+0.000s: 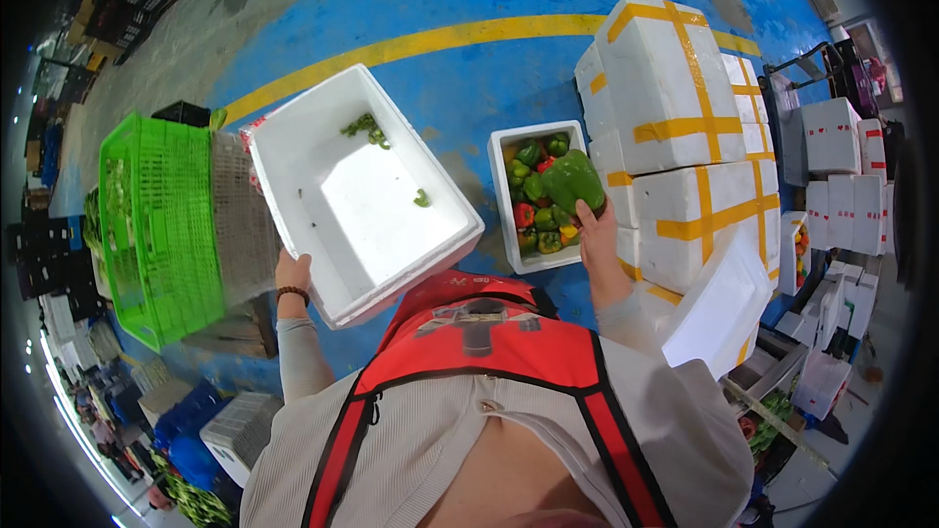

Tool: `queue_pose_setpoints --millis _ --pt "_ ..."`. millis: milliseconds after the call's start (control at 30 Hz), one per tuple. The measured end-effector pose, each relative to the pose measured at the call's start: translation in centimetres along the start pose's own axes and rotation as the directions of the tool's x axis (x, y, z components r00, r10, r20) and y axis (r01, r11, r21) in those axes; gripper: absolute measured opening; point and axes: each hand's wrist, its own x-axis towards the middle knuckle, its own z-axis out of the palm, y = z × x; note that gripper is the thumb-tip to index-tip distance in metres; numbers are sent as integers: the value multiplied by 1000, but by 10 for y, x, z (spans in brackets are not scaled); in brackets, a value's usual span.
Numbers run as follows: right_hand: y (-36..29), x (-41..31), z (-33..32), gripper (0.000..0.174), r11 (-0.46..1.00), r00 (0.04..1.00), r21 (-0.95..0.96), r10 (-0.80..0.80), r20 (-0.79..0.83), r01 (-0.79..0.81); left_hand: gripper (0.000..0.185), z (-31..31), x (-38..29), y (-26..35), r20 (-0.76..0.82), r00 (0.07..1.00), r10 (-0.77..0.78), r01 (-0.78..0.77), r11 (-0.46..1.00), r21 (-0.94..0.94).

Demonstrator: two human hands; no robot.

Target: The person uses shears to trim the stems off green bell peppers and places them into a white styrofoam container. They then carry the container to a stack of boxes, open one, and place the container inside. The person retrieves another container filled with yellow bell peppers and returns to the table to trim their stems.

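Note:
My left hand (293, 273) grips the near left corner of a white foam box (374, 227), which is tilted. A few green vegetable scraps (362, 129) lie inside it. In my right hand (596, 224) is a large green bell pepper (573, 182), held above the right side of a second, smaller-looking foam box (517, 257). That box stands on the blue floor and holds many green, red and yellow bell peppers (524, 215). The held pepper hides part of them.
Taped foam boxes (667, 88) are stacked at the right, with a loose white foam lid or box (715, 308) leaning near them. Green plastic crates (176, 227) with leafy vegetables stand at the left, beside a greyish crate (238, 220). A yellow line (440, 40) crosses the floor.

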Motion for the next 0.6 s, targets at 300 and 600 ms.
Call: queue_pose_setpoints --millis 300,600 --pt "-43 10 83 72 922 949 -226 -312 49 315 54 -17 107 62 107 993 55 -65 993 96" --pt "-52 59 58 64 280 665 -713 -666 338 643 55 -18 156 130 74 993 89 -101 976 191"
